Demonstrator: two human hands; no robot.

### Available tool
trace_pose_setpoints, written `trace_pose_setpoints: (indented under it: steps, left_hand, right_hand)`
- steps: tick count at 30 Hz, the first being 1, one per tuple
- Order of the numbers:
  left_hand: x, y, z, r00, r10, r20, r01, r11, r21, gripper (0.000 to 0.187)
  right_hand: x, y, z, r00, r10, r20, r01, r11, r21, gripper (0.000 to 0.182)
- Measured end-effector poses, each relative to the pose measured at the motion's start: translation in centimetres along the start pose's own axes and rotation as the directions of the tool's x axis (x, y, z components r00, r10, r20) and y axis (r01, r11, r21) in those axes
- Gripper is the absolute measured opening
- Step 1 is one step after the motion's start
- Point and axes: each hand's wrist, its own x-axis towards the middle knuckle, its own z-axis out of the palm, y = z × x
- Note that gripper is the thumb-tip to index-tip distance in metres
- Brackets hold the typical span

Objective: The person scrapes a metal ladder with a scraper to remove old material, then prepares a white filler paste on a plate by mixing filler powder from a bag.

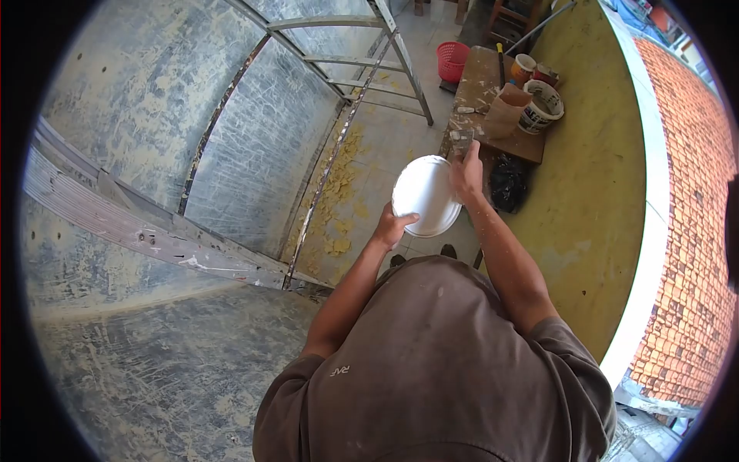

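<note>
A round white lid or shallow tray (pixel 425 194) is held in front of my body. My left hand (pixel 394 228) grips its lower left edge, the thumb lying over the white surface. At its right edge is my right hand (pixel 467 175), its fingers closed around a small scraper (pixel 462 137) whose flat blade points up and away from me. The scraper's handle is mostly hidden in the fist.
A paint-spotted wooden bench (pixel 477 73) holds a brown paper bag (pixel 508 110), a white bucket (pixel 542 108) and smaller cans. Beyond are a pink basket (pixel 453 60) and a metal ladder (pixel 408 65). Yellowish flakes (pixel 339 185) litter the floor; a black bag (pixel 508 183) lies below the bench.
</note>
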Motion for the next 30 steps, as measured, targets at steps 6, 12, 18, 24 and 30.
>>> trace_pose_setpoints:
  steps: [6,12,18,24,30]
  left_hand:
    - [0.8,6.3,1.6,0.966,-0.082,0.244,0.083,0.997,0.007,0.053]
    - [2.4,6.6,-0.2,0.992,-0.002,0.130,-0.014,0.992,0.125,0.050]
    - [2.9,5.6,-2.0,0.995,0.040,0.087,-0.043,0.998,0.037,0.049]
    - [3.5,4.7,-1.9,0.988,0.157,-0.005,-0.155,0.978,0.143,0.051]
    - [3.6,2.7,-2.3,0.995,0.093,-0.024,-0.084,0.963,0.256,0.052]
  right_hand:
    - [0.5,-5.9,-1.0,0.941,-0.319,0.115,0.334,0.930,-0.155,0.020]
    - [-1.2,-11.0,-4.0,0.910,-0.415,-0.020,0.410,0.905,-0.115,0.026]
    - [-5.0,-9.1,-2.8,0.716,-0.329,0.615,0.362,0.929,0.075,0.032]
    - [-6.1,-11.9,-1.9,0.706,-0.025,0.708,0.011,1.000,0.025,0.033]
    - [-1.0,-8.9,2.4,0.730,0.084,0.679,-0.177,0.982,0.069,0.021]
